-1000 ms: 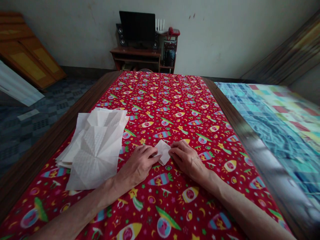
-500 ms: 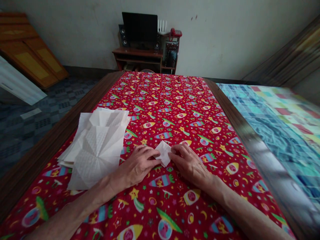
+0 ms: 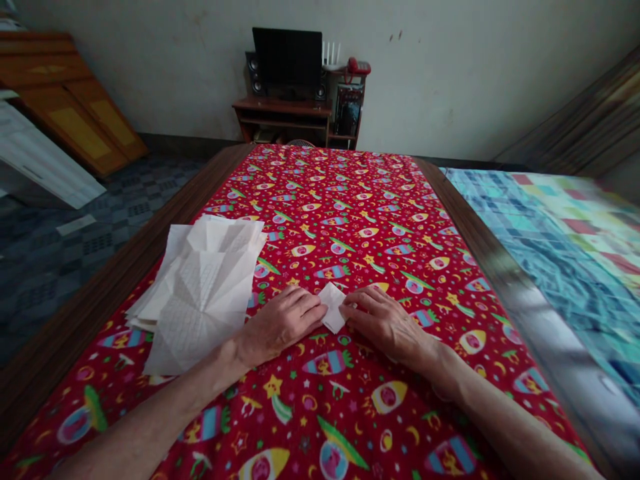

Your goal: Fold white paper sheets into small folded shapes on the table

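Observation:
A small folded square of white paper (image 3: 333, 308) lies on the red patterned tablecloth (image 3: 345, 233), one corner pointing away from me. At its left corner, the fingers of my left hand (image 3: 289, 319) are closed together on the edge. My right hand (image 3: 383, 320) pinches the right corner between thumb and curled fingers. Left of my left hand lies a loose pile of creased white sheets (image 3: 205, 293), the top one marked with fold lines fanning out from its middle. My left forearm passes close by the pile's lower edge.
Dark wooden table edges (image 3: 165, 220) run along both sides of the cloth. To the right is a bed with a checked blue cover (image 3: 540, 253). A desk (image 3: 280, 107) with a monitor (image 3: 287, 63) stands against the far wall, and a wooden cabinet (image 3: 75, 100) at left.
My left thumb has drawn in under the fingers at the paper's left corner. The whole view has shifted slightly, so everything sits a little further right.

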Tool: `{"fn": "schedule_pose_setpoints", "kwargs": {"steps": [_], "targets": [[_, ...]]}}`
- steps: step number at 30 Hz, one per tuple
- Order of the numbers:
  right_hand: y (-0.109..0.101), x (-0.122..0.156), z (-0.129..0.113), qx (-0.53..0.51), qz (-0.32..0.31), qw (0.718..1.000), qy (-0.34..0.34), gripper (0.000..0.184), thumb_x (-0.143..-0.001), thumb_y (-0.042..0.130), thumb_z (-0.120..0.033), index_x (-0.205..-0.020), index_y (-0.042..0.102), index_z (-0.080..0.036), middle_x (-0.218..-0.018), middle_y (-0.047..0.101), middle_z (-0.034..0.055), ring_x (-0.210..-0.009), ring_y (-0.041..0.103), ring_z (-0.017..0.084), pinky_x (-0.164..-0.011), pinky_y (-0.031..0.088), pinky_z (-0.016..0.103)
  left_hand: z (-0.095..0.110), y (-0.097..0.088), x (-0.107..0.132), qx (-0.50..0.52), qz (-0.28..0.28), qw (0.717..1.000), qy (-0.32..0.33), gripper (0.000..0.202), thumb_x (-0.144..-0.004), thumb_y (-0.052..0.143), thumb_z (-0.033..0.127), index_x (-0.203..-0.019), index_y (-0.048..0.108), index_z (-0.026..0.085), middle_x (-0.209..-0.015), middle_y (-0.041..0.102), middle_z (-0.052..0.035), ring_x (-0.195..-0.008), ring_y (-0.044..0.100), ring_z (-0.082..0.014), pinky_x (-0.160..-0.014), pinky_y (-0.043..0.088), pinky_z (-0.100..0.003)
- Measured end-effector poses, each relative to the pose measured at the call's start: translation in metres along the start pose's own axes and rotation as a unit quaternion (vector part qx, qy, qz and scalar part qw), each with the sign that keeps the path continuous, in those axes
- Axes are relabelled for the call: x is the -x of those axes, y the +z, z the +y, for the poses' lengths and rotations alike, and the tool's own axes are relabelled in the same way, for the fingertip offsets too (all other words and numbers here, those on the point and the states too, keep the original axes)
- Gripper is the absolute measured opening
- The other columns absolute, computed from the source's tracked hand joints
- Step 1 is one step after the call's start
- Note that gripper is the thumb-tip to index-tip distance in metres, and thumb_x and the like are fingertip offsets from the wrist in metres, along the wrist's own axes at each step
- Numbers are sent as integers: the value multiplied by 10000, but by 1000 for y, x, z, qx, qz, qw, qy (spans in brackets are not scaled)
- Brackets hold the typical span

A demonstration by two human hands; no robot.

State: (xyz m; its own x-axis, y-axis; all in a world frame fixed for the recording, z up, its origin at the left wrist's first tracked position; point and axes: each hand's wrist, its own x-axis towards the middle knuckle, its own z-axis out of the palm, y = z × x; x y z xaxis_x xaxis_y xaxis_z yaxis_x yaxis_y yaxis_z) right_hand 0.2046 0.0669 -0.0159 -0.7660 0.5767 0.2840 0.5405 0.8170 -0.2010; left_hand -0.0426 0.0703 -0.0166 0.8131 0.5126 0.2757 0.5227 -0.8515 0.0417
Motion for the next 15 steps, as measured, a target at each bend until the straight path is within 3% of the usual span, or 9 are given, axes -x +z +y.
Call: {"fn": "schedule_pose_setpoints", "kwargs": {"steps": [4,10,15], "targets": [[5,1,0,0,24,1000,8,178,-946,456,-208,-1056,596,-201,-1029,630,89,-932,550,196,-805,452,359,-2,2,2,18,14,1000,1,203,-948,424,137,-1064,589,125,-1028,631,-77,-952,566,-197,-879,470,-366],[12,-2,-1,-23,65,997,44,184,-943,453,-195,-995,628,-175,-968,653,87,-871,548,192,-760,457,335,0,17,5,111,102,984,-98,134,-933,482,160,-973,609,157,-969,635,-50,-929,582,-170,-853,489,-318],[14,-7,-3,-96,85,982,136,180,-949,459,-215,-909,629,-177,-891,635,66,-812,555,165,-720,452,296,-1,27,2,178,146,956,-179,89,-893,539,139,-829,598,159,-870,603,-30,-819,572,-147,-755,489,-280]]}}
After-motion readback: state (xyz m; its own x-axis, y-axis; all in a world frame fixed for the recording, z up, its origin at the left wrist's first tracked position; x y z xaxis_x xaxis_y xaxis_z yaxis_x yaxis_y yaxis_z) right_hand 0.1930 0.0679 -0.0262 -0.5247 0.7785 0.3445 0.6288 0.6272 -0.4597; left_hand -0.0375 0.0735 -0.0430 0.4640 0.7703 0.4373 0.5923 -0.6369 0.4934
